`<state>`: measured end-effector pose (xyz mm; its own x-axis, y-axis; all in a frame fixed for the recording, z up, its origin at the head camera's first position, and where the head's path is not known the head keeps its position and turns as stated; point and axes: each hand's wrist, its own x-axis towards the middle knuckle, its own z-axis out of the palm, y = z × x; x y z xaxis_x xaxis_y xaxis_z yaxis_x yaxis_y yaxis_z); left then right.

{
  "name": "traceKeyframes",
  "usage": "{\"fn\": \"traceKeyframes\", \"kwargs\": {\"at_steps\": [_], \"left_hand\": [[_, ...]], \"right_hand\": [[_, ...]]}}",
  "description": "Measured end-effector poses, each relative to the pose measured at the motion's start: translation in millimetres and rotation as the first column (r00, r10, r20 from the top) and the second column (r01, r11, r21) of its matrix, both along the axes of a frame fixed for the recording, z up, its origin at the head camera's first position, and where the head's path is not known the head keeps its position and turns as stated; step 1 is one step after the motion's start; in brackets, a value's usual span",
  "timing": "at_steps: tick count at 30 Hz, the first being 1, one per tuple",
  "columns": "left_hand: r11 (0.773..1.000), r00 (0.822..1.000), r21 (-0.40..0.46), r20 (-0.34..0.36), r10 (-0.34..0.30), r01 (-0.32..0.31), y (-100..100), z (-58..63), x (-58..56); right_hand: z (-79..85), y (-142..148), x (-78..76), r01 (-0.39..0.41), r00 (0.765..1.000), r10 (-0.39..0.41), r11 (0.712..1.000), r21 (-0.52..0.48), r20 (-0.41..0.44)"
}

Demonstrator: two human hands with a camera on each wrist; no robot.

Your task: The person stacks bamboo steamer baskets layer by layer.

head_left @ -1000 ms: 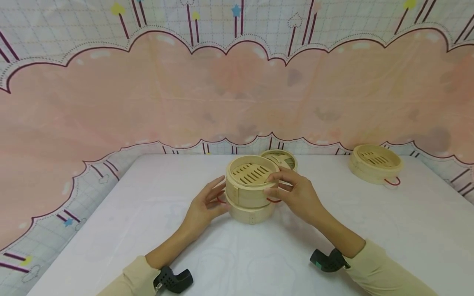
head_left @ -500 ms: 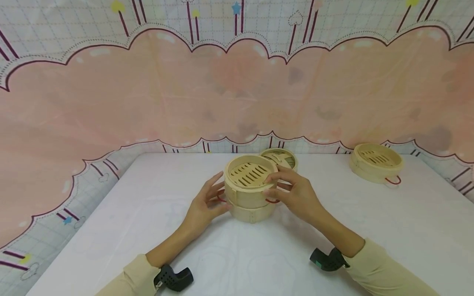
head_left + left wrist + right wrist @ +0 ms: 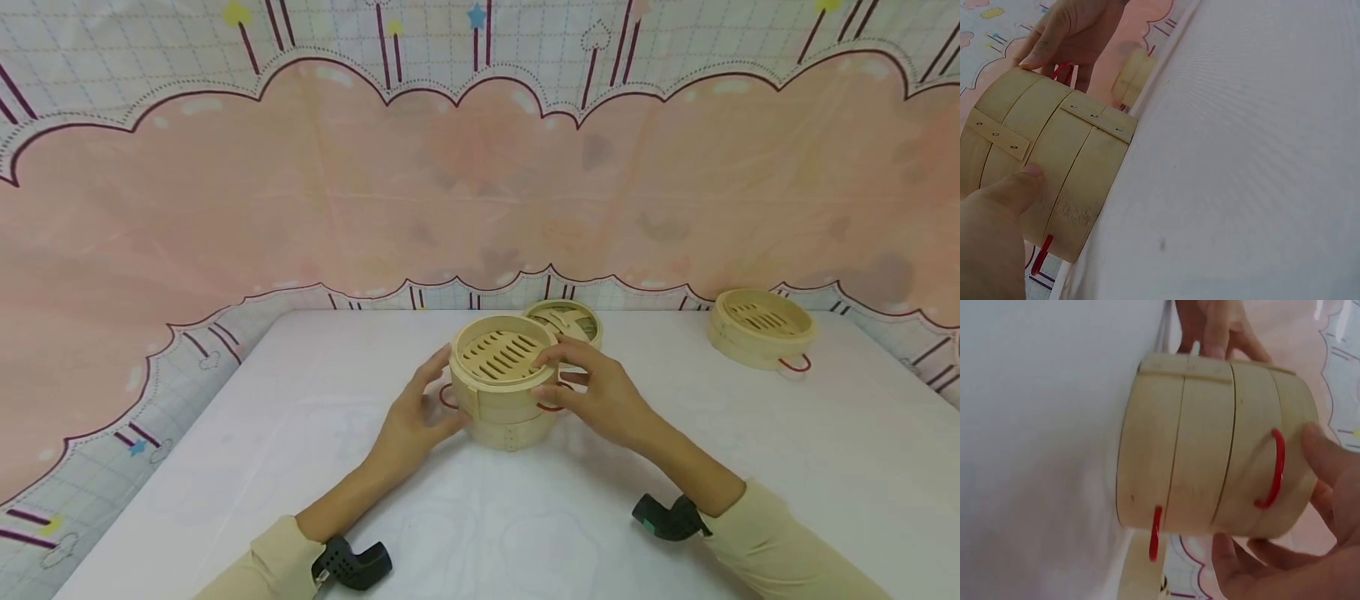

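Two round bamboo steamer baskets are stacked in the middle of the table in the head view. The upper basket [image 3: 510, 406] has a slotted floor and red loop handles, and it sits on the lower basket [image 3: 512, 437]. My left hand [image 3: 415, 408] holds the stack's left side, its thumb [image 3: 1019, 184] against the wall near the seam between the baskets. On the other side, my right hand [image 3: 603, 396] grips the upper basket at its rim and wall. A red handle [image 3: 1280, 469] shows beside those right fingers in the right wrist view.
Right behind the stack lies a round bamboo piece with a woven top [image 3: 588, 321], partly hidden. Another slotted steamer basket [image 3: 756, 352] with a red handle stands at the back right. A patterned cloth [image 3: 375, 192] hangs behind the white table [image 3: 225, 467].
The upper basket has shifted slightly left and turned a little on the lower one. Both hands stay at its sides, and the right hand has moved slightly left with it.
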<state>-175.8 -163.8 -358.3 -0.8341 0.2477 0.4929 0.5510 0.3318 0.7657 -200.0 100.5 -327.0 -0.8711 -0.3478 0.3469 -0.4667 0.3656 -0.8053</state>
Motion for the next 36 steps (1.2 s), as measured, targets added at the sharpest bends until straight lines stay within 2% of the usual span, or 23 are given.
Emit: {"fn": "traceKeyframes", "kwargs": {"at_steps": [2, 4, 10, 18, 26, 36], "left_hand": [[0.998, 0.998, -0.059, -0.054, 0.024, -0.027, 1, 2.3, 1.9], [0.995, 0.996, -0.091, -0.08, 0.035, -0.043, 2, 3.3, 2.8], [0.994, 0.994, -0.096, -0.104, 0.044, -0.054, 2, 4.2, 3.5], [0.995, 0.992, -0.089, -0.118, 0.036, -0.047, 2, 3.0, 2.3], [0.998, 0.99, -0.065, -0.141, 0.001, -0.01, 1, 0.1, 0.6], [0.998, 0.987, -0.068, -0.158, -0.003, -0.008, 1, -1.7, -0.9]], "right_hand": [[1.6, 3, -1.3, -0.018, 0.999, 0.02, 0.998, 0.059, -0.041], [3.3, 7, -1.8, -0.035, 0.998, 0.04, 0.995, 0.097, -0.055], [2.8, 11, -3.6, -0.091, 0.991, 0.105, 0.983, 0.16, -0.079], [-2.2, 13, -7.2, -0.124, 0.982, 0.146, 0.976, 0.179, -0.117], [-0.5, 14, -8.4, -0.13, 0.983, 0.152, 0.971, 0.198, -0.1], [-0.5, 17, -10.7, -0.151, 0.983, 0.168, 0.969, 0.197, -0.073]]}}
